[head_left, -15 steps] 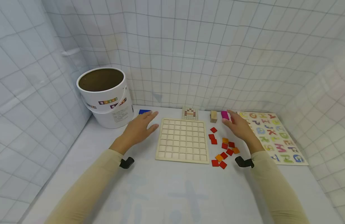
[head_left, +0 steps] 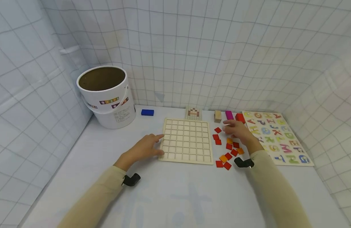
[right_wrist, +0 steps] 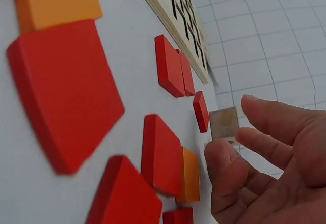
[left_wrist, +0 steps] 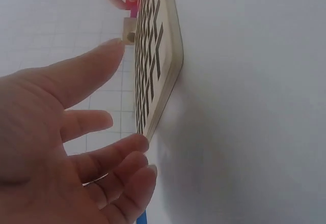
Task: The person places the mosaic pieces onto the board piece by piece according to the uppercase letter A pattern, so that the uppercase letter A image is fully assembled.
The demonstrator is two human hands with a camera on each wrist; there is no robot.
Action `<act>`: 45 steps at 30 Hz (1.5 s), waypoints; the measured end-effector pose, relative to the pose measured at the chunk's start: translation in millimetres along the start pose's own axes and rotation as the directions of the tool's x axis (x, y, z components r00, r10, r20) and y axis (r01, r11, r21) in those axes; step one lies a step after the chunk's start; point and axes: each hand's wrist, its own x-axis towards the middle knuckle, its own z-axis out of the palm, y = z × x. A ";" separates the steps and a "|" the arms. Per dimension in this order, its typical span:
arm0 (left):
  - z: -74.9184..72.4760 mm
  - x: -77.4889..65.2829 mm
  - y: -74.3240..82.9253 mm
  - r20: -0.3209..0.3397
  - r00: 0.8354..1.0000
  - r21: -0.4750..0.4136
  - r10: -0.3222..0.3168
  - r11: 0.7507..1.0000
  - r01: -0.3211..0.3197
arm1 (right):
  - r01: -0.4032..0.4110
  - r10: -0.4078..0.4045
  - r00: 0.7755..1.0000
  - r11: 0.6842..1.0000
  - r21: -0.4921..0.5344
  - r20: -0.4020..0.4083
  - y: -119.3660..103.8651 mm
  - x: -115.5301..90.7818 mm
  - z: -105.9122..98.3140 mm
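Observation:
A pale wooden grid board lies on the white table, its square cells bare. My left hand is at the board's left edge, fingers loosely bent and thumb apart; the left wrist view shows the fingertips close to the rim, and whether they touch it I cannot tell. To the board's right are scattered several red tiles and orange tiles. Above the far tiles hovers my right hand, with loosely bent fingers and nothing between them. In the right wrist view a red tile appears large.
A white bucket stands back left, near a blue block. Along the back are a small pattern card, a wooden block, a magenta block and a red block. An alphabet board lies right.
My left hand has come down and nearer, from beside the blue block to the board's left edge. The right hand has drawn back from the magenta block toward the tiles, uncovering the red block.

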 end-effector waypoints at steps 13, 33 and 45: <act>4.1 -2.0 2.8 0.061 0.996 0.160 0.070 0.984 -0.079 | -0.044 0.034 0.999 0.961 -0.272 -0.040 -8.7 15.9 28.0; 7.9 -2.3 6.7 0.083 0.994 0.197 0.066 0.977 -0.082 | 0.009 -0.006 1.000 0.996 0.086 -0.029 -13.4 13.1 19.9; 6.4 3.5 13.1 0.105 0.994 0.342 0.040 0.937 -0.074 | 0.080 -0.097 0.993 0.972 0.223 0.065 -39.2 30.1 52.1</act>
